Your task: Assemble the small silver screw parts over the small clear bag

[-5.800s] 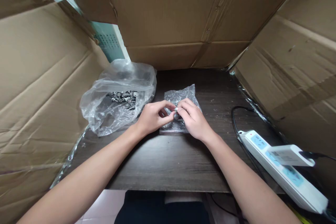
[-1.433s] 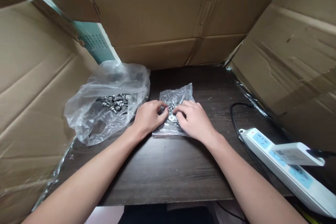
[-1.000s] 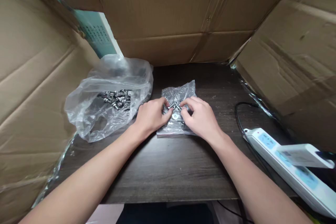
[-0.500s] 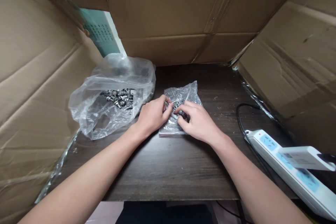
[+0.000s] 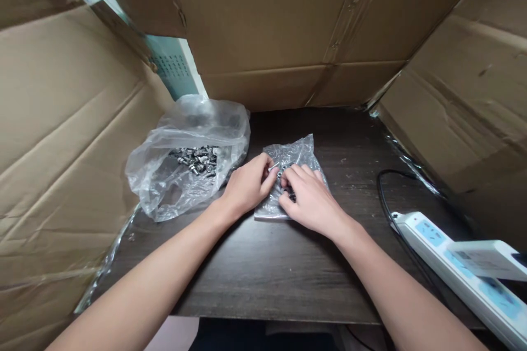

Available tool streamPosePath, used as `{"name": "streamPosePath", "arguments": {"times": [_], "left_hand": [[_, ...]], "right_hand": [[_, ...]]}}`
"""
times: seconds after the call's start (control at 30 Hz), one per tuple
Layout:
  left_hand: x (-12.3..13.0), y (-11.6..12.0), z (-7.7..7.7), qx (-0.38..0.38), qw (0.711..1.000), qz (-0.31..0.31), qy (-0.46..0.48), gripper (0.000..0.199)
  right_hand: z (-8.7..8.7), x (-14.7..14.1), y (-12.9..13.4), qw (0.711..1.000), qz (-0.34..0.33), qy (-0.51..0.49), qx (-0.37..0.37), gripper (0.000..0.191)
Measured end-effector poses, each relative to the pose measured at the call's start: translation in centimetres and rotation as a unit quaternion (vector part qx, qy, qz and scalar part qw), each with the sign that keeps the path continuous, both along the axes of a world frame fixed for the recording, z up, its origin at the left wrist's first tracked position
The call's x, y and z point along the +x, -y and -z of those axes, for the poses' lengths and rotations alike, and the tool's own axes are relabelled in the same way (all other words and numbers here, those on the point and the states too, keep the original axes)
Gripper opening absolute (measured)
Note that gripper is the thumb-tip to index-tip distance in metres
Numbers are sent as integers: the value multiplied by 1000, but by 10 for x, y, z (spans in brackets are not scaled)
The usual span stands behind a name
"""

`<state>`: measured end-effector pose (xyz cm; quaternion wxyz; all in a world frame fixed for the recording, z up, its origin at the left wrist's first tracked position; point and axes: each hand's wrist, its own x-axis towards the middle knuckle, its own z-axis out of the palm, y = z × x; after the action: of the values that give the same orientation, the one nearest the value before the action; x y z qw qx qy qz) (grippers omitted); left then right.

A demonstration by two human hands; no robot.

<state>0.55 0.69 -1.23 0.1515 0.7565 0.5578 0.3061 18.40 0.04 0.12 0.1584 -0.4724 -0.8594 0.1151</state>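
Note:
My left hand [image 5: 252, 182] is closed in a pinch on a small silvery bolt [image 5: 274, 166], its shank pointing right. Beneath both hands lies a flat clear plastic bag [image 5: 269, 208], with small metal parts [image 5: 280, 173] on or in it. My right hand [image 5: 308, 193] rests over the bag's right half, fingers curled in toward the thumb around dark small pieces. What its fingertips grip is too small and covered to name. To the left, a larger open clear bag [image 5: 150, 167] holds a pile of metal bolts [image 5: 200, 162].
Cardboard walls [image 5: 267, 16] enclose the dark wooden table [image 5: 263, 274] at the back and both sides. A white power strip [image 5: 448, 269] with a white plug-in adapter [image 5: 489, 259] lies at the right, beside a black cable [image 5: 382, 197].
The view has shifted a little, so everything sits slightly lower and farther right. My right fingers have curled more over the small parts. The bolt in my left hand now shows more clearly.

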Motion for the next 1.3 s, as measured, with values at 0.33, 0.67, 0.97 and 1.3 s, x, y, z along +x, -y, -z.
{"name": "streamPosePath", "arguments": {"times": [0.33, 0.67, 0.97, 1.3], "left_hand": [[-3, 0, 2, 64, 995, 72, 36, 9], [-3, 2, 1, 59, 993, 105, 19, 10], [-2, 0, 2, 36, 991, 97, 79, 11], [-2, 1, 2, 24, 990, 100, 94, 12]], "right_hand": [[-1, 7, -6, 981, 32, -167, 89, 10], [-9, 2, -1, 956, -17, -283, 72, 15], [-11, 3, 0, 946, -24, -313, 83, 22], [-8, 2, -2, 946, -22, -308, 101, 16]]}}
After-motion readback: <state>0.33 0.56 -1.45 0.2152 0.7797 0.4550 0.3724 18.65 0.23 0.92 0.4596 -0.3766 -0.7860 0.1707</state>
